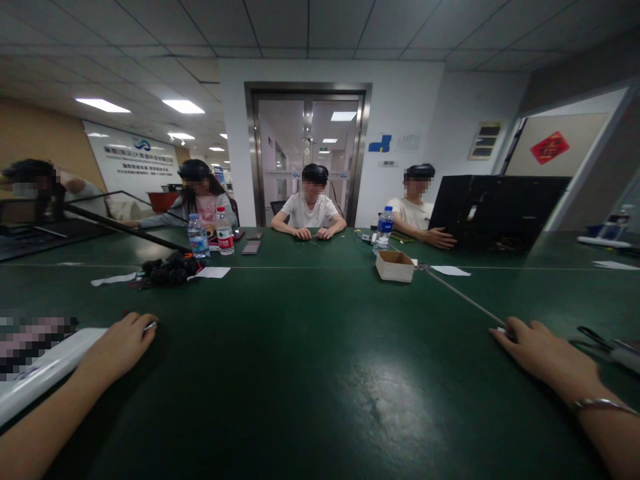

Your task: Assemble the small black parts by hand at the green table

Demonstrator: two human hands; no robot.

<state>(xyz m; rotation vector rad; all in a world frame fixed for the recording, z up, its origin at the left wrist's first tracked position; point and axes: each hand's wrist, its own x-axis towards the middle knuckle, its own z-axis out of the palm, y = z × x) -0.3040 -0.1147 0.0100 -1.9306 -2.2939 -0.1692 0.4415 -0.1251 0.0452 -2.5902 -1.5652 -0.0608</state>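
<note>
My left hand (123, 341) rests on the dark green table (320, 373) at the near left, fingers curled round a small silvery thing (150, 326) whose tip shows past the fingertips. At the near right my right hand (537, 350) lies on the table with a metal bracelet (597, 404) at the wrist. Its fingers close on the near end of a thin grey rod or wire (463, 298) that runs away across the table toward a small cardboard box (395, 266).
Across the table sit three people, with another at the far left. Water bottles (199, 237), phones (251, 247), a heap of black parts (169, 270), paper slips (450, 271) and a black open case (495, 210) are on the table. Black scissors (597, 339) lie by my right hand.
</note>
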